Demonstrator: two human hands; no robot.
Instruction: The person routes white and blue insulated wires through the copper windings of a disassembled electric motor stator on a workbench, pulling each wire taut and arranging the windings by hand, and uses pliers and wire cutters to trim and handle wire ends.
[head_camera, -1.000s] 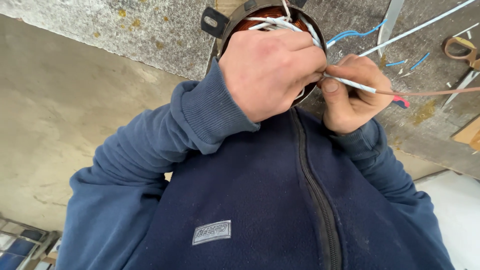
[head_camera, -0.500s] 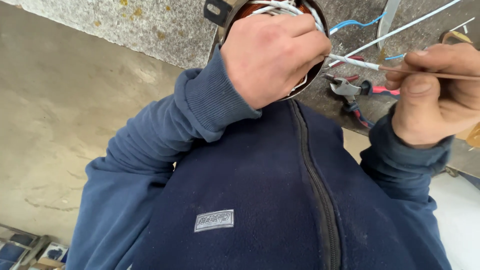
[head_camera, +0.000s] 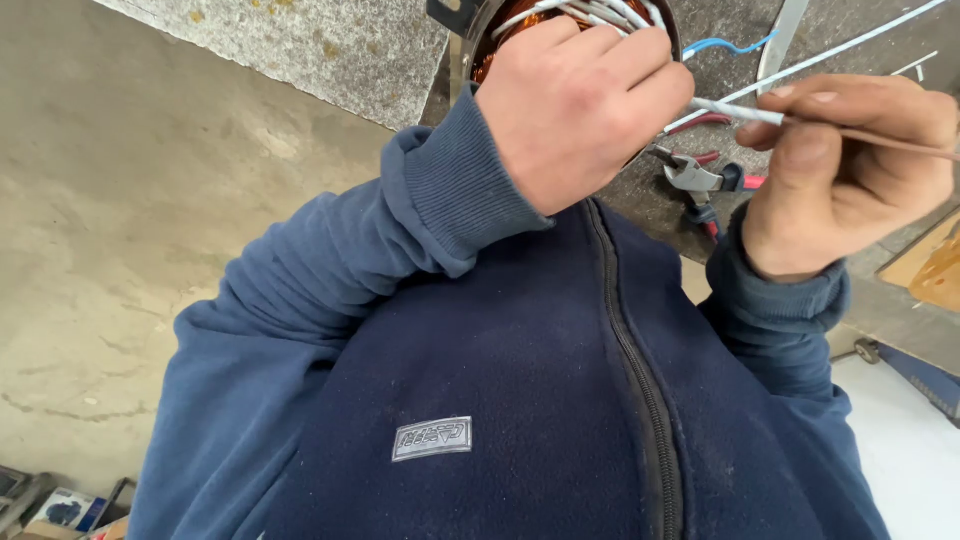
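One white-sleeved wire (head_camera: 740, 111) stretched between both hands, just above the counter (head_camera: 720, 215). Right hand (head_camera: 850, 170) pinching its sleeved end, bare brown lead trailing right. Left hand (head_camera: 580, 110) clenched on a bundle of white leads at one motor stator (head_camera: 500, 40), copper windings visible. One pair of red-handled cutters (head_camera: 700, 185) lying between the hands.

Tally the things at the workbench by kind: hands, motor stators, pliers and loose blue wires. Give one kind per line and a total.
Hands: 2, left hand on the stator, right hand pinching a thin wire
Motor stator: 1
Pliers: 1
Blue wire: 1
Total: 5
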